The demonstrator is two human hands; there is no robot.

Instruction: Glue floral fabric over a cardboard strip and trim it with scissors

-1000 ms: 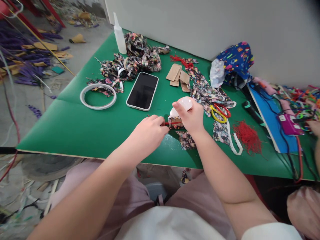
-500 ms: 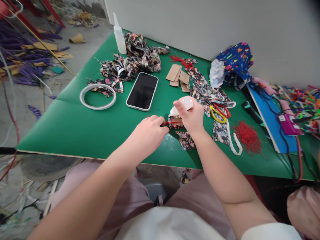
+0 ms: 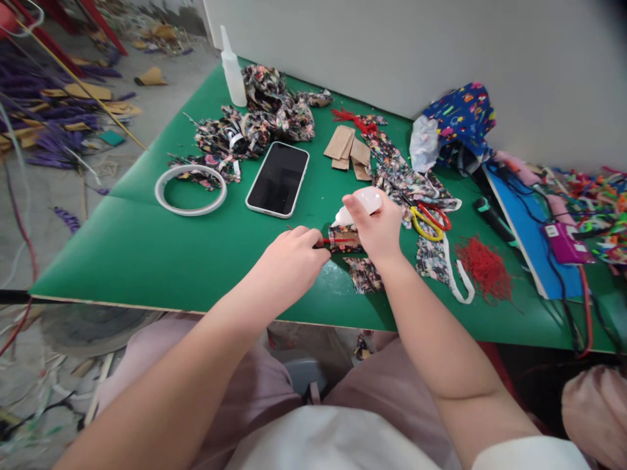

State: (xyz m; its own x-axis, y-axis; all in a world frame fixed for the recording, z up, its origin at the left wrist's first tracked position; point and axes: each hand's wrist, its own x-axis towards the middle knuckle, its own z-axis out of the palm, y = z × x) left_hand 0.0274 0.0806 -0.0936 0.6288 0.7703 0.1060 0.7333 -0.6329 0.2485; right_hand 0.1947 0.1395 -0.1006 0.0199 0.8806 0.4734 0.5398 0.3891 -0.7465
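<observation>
My right hand [image 3: 379, 228] is wrapped round a white squeeze bottle [image 3: 365, 201], tipped so that its nozzle points down and left. Just below the nozzle lies a small floral fabric piece [image 3: 345, 247] with brown card and a red string [image 3: 337, 241] on it. My left hand [image 3: 298, 254] pinches the string at the left end of this piece; its fingertips are partly hidden. Another floral scrap [image 3: 363, 274] lies just nearer to me on the green table. Yellow-and-red-handled scissors [image 3: 431, 220] rest on floral cloth right of my right hand.
A phone [image 3: 278, 179], a roll of tape [image 3: 191, 210] and a second bottle [image 3: 233, 75] stand or lie to the left. Brown card pieces [image 3: 347, 150] lie beyond my hands. Red strings [image 3: 484, 269], a blue board [image 3: 519, 228] and a purple device [image 3: 568, 245] are on the right.
The white bottle has shifted very slightly within view, still tilted over the fabric piece. My left hand stays at the string; the rest is almost unchanged.
</observation>
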